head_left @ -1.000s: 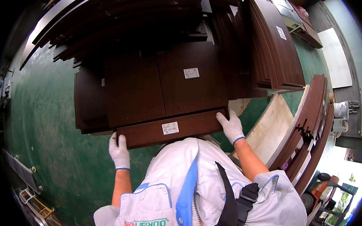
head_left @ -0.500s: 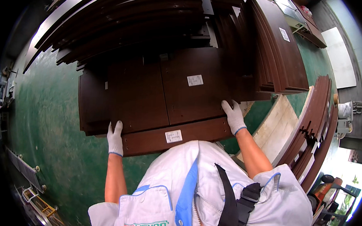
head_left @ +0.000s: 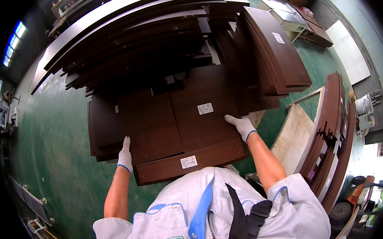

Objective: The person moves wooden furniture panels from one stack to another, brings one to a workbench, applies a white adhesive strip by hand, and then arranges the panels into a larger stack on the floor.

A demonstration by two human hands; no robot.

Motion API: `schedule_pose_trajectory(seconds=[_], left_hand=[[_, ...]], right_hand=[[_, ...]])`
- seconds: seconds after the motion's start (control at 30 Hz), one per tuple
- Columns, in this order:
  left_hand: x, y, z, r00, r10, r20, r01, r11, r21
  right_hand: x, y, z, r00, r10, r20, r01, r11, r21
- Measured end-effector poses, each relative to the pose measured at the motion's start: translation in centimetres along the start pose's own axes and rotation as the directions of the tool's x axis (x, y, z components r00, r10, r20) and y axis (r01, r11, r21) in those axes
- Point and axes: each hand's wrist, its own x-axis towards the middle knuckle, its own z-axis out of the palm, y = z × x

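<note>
Two wide dark brown panels lie side by side before me, a left panel [head_left: 150, 124] and a right panel [head_left: 204, 131] with a white label. Along their near edge is a narrow brown board [head_left: 215, 157], also labelled, with a thin dark gap between. My left hand [head_left: 125, 154], in a white glove, grips the left panel's near corner, thumb up and the other fingers mostly hidden. At the right panel's right edge, my gloved right hand [head_left: 242, 125] closes with thumb on top; its fingers underneath cannot be seen.
Long brown boards [head_left: 130, 38] are stacked beyond the panels, and a labelled stack [head_left: 277, 50] stands at far right. More boards [head_left: 329, 135] lean at right beside a pale wooden sheet [head_left: 288, 137]. The floor [head_left: 56, 134] is green; an orange vehicle [head_left: 354, 193] stands lower right.
The view has shifted, so panels and narrow board sit lower in it. Both hands are nearer the wide panels' edges, off the narrow board's ends. A gap now shows along the narrow board.
</note>
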Motion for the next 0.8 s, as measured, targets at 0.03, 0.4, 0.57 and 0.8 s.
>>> schedule_pose_trajectory(seconds=[0.03, 0.4, 0.57, 0.8], left_hand=[[-0.3, -0.6, -0.6, 1.0, 0.015, 0.026, -0.014, 1.0, -0.008], [-10.2, -5.7, -0.1, 0.983, 0.144, 0.113, -0.134, 0.987, -0.09], [-10.9, -9.3, 2.9, 0.966, 0.169, 0.193, -0.173, 0.985, 0.001], [-14.0, -14.7, 14.9, 0.928, 0.038, 0.371, -0.141, 0.957, 0.255]], right_hand=[[-1.2, -0.2, 0.1, 1.0, 0.005, 0.006, -0.006, 0.999, 0.052], [-13.0, 8.4, -6.2, 0.977, -0.163, -0.141, 0.173, 0.983, 0.065], [-18.9, 16.6, -12.4, 0.966, -0.126, -0.225, 0.185, 0.947, 0.264], [-30.8, 27.1, -21.1, 0.837, -0.04, -0.545, 0.226, 0.934, 0.278]])
